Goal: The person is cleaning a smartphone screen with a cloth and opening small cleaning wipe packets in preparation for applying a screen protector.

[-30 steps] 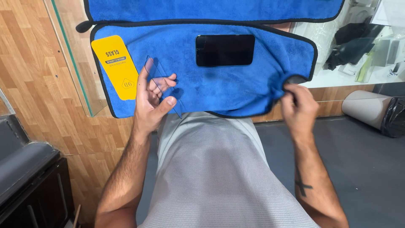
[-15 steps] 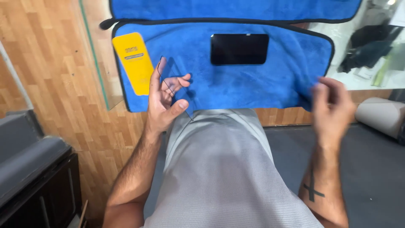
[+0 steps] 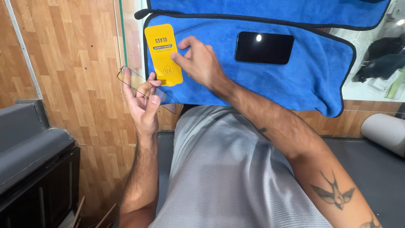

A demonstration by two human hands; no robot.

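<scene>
My left hand (image 3: 142,101) holds a thin clear glass screen protector with a black rim (image 3: 133,80) by its edges, in front of the counter's edge. My right hand (image 3: 201,63) reaches across over the blue towel (image 3: 320,71), fingers apart, its fingertips touching the lower right of a yellow rectangular packet (image 3: 162,46) that lies on the towel's left end. A black smartphone (image 3: 264,47) lies face up on the towel, screen dark, to the right of my right hand.
A second blue towel (image 3: 270,10) lies behind the first. The glass counter edge (image 3: 122,38) runs along the left, above wood-panelled wall. A grey and black cabinet (image 3: 33,156) stands at lower left. Dark items (image 3: 379,65) sit at right on the counter.
My right hand has swung from the towel's right corner across to the yellow packet. My left hand has moved left, off the towel, with the glass protector.
</scene>
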